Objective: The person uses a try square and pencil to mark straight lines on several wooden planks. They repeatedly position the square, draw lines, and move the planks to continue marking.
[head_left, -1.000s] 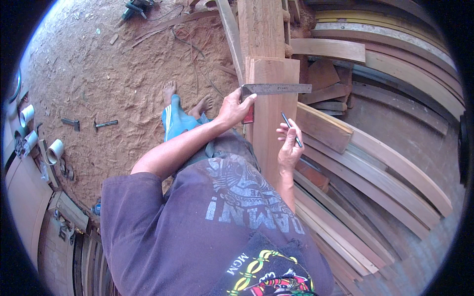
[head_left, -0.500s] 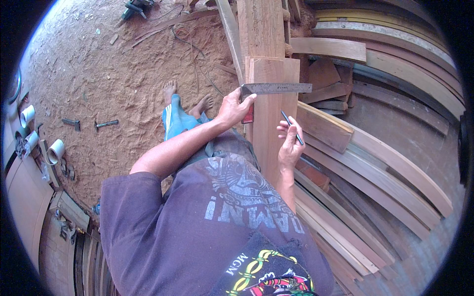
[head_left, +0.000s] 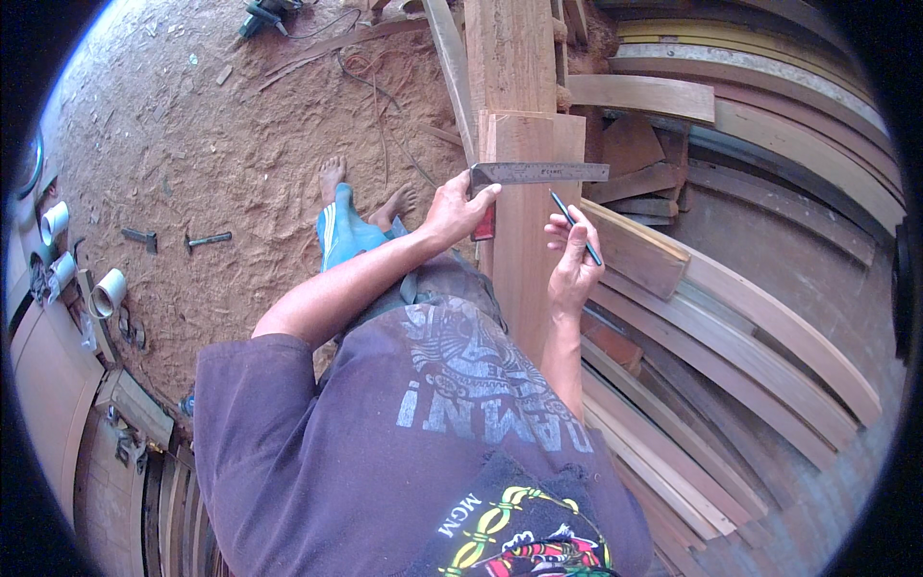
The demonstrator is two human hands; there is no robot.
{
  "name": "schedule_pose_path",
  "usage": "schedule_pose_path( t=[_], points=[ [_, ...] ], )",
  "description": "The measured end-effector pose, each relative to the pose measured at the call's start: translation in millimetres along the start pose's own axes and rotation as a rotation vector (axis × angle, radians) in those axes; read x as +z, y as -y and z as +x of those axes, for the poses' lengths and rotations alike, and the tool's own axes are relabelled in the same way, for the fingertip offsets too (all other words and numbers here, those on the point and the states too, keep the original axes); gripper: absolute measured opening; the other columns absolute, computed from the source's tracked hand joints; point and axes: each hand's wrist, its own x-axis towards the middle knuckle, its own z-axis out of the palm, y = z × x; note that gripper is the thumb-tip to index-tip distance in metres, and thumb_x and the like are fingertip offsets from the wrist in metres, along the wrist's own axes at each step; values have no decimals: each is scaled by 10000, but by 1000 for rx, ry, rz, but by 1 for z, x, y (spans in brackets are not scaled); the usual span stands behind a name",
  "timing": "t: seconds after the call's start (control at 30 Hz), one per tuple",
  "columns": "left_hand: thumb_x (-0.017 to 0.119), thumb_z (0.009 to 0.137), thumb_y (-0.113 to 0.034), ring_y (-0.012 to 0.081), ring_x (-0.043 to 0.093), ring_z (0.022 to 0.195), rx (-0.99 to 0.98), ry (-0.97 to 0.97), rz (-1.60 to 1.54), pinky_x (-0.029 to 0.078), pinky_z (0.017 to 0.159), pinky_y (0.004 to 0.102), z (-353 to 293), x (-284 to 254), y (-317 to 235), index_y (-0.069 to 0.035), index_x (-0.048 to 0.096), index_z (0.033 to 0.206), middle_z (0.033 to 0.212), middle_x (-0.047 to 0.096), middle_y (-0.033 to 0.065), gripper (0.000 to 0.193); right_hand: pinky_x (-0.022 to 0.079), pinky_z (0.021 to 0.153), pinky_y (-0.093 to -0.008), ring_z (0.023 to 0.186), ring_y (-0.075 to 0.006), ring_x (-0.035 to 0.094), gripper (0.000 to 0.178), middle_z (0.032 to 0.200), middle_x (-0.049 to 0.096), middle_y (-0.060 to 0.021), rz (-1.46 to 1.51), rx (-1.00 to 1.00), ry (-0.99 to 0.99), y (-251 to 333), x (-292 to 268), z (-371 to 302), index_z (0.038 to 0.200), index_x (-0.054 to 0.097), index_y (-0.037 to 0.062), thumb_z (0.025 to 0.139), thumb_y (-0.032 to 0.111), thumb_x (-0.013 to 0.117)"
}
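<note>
Sawdust floor, one plank (head_left: 527,250), left hand (head_left: 452,210) gripping one square (head_left: 541,173), right hand (head_left: 573,262) pinching one pencil (head_left: 575,227)

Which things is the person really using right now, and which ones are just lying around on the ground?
In use:
- left hand holding the metal square
- right hand holding the pencil
- wooden plank under the square

Lying about:
- power tool and its cord on the dirt
- white pipe pieces
- small hand tool
- stacked curved boards
</note>
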Motion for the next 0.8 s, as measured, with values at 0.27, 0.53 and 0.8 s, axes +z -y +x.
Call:
schedule_pose_path(
  t=[0.27,0.53,0.8],
  points=[
    [691,1016,-296,146,669,1053,11,7,-23,534,952,341,2,1,7,-2,668,1269,1147,761,98,388,549,723,-262,900,-153,723,497,1065,751,-98,8,-71,14,2,5,12,1287,656,-8,1125,426,475],
    [695,1014,-285,142,669,1042,19,7,-27,535,944,339,0,1,5,0,670,1269,1143,762,102,383,548,723,-260,885,-154,724,510,1036,755,-102,46,-66,3,5,10,15,1271,664,-14,1120,438,482],
    [703,996,-307,163,678,1081,-3,-5,13,531,978,355,0,0,-1,-13,667,1301,1183,762,120,425,540,722,-269,814,-122,694,357,924,761,-68,143,74,174,14,27,54,1161,724,-1,1087,329,611]
  ],
)
